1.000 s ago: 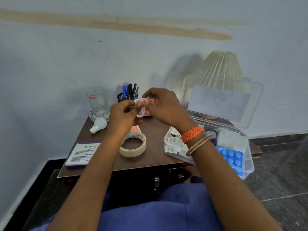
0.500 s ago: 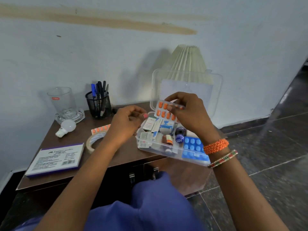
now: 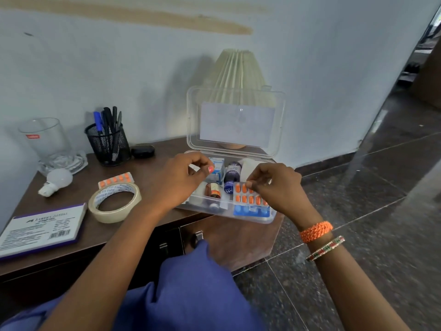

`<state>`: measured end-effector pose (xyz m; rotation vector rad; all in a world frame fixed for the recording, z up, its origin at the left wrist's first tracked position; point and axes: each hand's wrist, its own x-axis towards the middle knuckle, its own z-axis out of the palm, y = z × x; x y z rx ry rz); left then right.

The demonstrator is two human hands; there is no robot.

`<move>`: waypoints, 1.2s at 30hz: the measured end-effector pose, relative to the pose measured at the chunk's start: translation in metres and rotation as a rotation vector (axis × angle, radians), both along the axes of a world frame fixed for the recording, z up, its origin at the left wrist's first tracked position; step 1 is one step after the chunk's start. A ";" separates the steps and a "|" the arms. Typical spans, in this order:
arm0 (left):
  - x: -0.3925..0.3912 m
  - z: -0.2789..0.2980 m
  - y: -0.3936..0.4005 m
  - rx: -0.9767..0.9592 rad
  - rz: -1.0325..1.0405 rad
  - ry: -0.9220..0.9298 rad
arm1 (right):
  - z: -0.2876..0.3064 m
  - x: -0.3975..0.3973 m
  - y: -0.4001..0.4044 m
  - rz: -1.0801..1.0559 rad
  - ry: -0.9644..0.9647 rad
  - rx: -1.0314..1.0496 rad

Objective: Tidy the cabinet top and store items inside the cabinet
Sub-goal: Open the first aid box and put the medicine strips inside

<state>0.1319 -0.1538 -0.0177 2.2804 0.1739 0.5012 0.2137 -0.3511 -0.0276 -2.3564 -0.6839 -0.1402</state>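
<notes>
A clear plastic medicine box (image 3: 250, 219) stands with its lid up at the right end of the brown cabinet top (image 3: 155, 163). My right hand (image 3: 276, 189) pinches an orange pill strip (image 3: 248, 198) and holds it low inside the box, over a blue strip. Small bottles and cartons fill the rest of the box. My left hand (image 3: 179, 185) hovers over the box's left side, fingers loosely curled, holding nothing. A second orange pill strip (image 3: 117, 179) lies on the top beside a roll of tape (image 3: 114, 203).
On the left of the top are a light bulb (image 3: 56, 181), a glass (image 3: 45, 137), a mesh pen holder (image 3: 108, 144), a black case (image 3: 142, 151) and a purple-edged pack (image 3: 40, 231). A pleated lamp shade (image 3: 238, 72) stands behind the box. A cabinet door (image 3: 238, 242) hangs open below.
My left hand let go of the orange strip. My right hand carried it rightward and lowered it into the clear box. The view swung right.
</notes>
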 end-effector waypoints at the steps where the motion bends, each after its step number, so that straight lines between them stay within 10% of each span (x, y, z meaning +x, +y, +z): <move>1: 0.000 -0.001 0.000 0.015 0.004 0.008 | 0.000 0.000 0.000 -0.008 -0.026 -0.017; 14: -0.015 0.002 0.008 0.040 0.030 0.021 | 0.001 0.003 0.004 -0.115 -0.109 -0.308; 36: -0.061 0.018 0.076 0.234 0.360 0.118 | 0.044 -0.031 0.094 0.130 -0.177 -0.012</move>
